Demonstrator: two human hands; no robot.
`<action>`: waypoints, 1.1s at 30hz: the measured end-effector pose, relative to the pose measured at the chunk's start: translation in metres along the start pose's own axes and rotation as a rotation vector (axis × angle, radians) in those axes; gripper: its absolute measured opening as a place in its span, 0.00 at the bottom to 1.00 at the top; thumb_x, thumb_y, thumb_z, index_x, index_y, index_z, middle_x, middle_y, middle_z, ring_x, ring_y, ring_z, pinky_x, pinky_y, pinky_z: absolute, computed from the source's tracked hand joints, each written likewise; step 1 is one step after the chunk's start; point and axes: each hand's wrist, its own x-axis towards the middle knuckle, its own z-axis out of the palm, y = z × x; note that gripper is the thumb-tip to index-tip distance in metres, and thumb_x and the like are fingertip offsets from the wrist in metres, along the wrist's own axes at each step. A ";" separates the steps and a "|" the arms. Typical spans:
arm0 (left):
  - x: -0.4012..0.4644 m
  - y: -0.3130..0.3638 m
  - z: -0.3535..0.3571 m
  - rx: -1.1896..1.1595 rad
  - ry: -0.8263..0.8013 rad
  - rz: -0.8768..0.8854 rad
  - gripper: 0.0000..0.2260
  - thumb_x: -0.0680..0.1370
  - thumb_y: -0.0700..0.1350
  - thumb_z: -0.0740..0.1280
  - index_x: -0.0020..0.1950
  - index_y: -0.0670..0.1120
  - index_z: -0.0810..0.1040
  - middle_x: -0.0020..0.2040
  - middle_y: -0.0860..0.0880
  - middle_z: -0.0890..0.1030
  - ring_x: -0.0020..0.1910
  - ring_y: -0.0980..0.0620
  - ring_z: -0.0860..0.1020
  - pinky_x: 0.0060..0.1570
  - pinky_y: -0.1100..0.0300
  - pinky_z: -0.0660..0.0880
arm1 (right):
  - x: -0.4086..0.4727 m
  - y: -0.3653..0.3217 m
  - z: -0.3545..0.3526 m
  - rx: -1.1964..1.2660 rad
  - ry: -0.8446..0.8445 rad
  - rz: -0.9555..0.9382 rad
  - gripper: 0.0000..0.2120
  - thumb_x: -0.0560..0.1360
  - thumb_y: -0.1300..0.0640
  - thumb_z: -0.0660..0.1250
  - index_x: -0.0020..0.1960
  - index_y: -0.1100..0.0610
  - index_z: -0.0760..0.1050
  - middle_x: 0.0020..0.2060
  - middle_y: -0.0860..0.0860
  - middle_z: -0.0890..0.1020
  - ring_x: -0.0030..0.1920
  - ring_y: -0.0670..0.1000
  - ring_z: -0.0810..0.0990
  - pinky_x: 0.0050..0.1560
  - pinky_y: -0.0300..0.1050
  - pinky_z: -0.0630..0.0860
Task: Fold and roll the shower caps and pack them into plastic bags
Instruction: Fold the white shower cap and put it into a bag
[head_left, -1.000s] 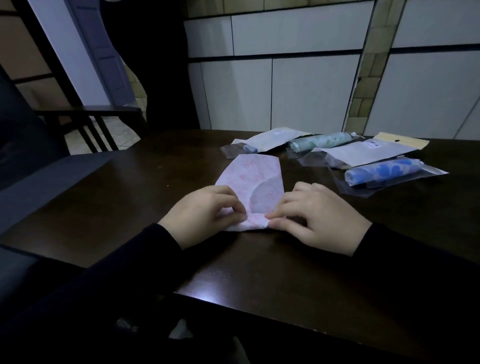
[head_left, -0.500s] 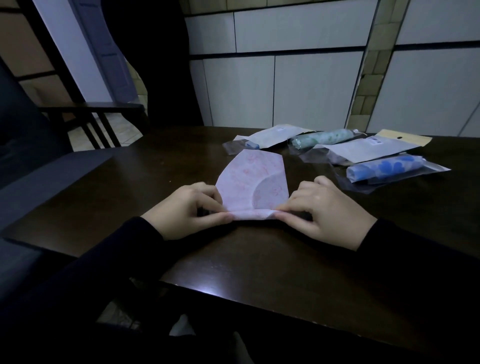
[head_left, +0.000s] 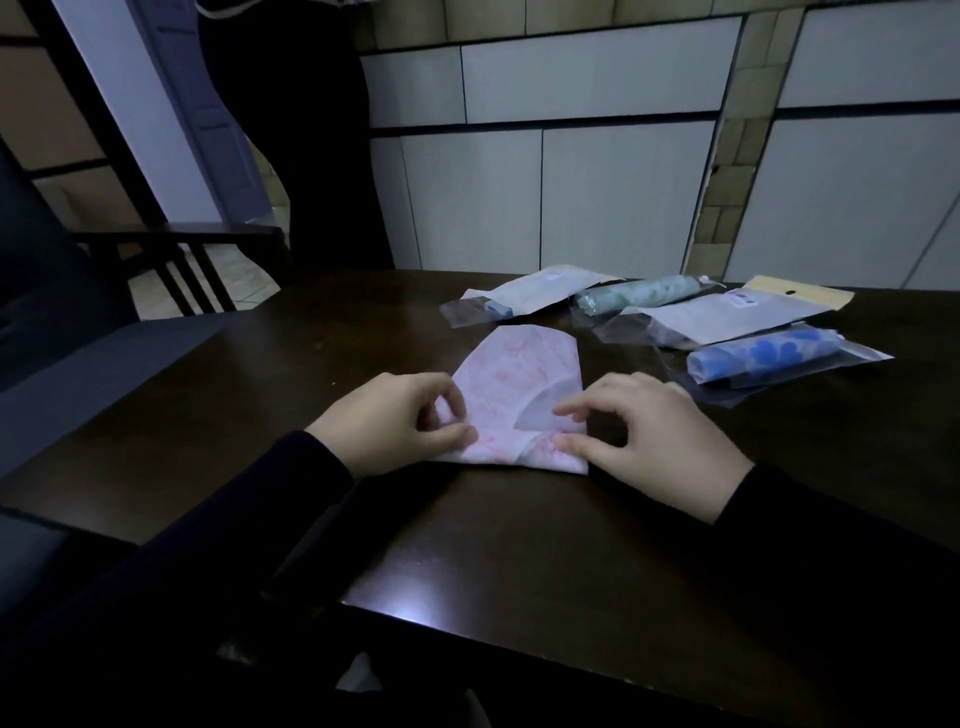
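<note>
A pink patterned shower cap (head_left: 519, 371) lies folded flat on the dark wooden table (head_left: 519, 545), its near edge turned up into a narrow fold. My left hand (head_left: 389, 423) pinches the left end of that fold between thumb and fingers. On the right end my right hand (head_left: 654, 436) holds the fold with thumb and forefinger. Behind lie packed bags: a blue rolled cap in plastic (head_left: 763, 358), a green rolled cap in plastic (head_left: 639, 293), and two flat white-backed bags (head_left: 540, 288) (head_left: 727, 317).
A dark chair (head_left: 171, 254) stands at the table's left, with a padded seat edge (head_left: 104, 364) close to my left arm. White panelled cabinets (head_left: 597, 192) run behind the table. The table's near edge (head_left: 467, 623) lies just in front of me.
The near edge of the pink cap has been turned over farther, so the fold is wider. Both hands shifted slightly away from me with it, and the fingers now pinch rather than press flat.
</note>
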 end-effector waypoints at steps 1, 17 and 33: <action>0.000 -0.001 0.002 -0.003 0.052 0.103 0.08 0.72 0.58 0.70 0.46 0.56 0.79 0.41 0.56 0.77 0.39 0.62 0.75 0.40 0.65 0.71 | -0.001 -0.001 0.000 -0.012 0.025 -0.072 0.12 0.74 0.39 0.63 0.55 0.39 0.78 0.46 0.37 0.78 0.49 0.42 0.73 0.53 0.45 0.66; -0.009 -0.008 0.009 -0.096 0.073 0.344 0.15 0.75 0.59 0.66 0.48 0.51 0.86 0.37 0.56 0.77 0.36 0.60 0.75 0.37 0.72 0.68 | -0.003 -0.006 -0.001 -0.150 -0.020 -0.118 0.16 0.76 0.36 0.57 0.54 0.41 0.79 0.38 0.36 0.72 0.47 0.41 0.74 0.49 0.44 0.59; 0.000 -0.006 0.010 -0.123 0.110 0.163 0.04 0.73 0.52 0.73 0.46 0.55 0.83 0.42 0.57 0.78 0.38 0.61 0.75 0.40 0.71 0.68 | 0.004 -0.004 0.007 -0.030 0.078 -0.001 0.08 0.76 0.41 0.62 0.53 0.38 0.77 0.48 0.37 0.77 0.51 0.42 0.71 0.52 0.44 0.57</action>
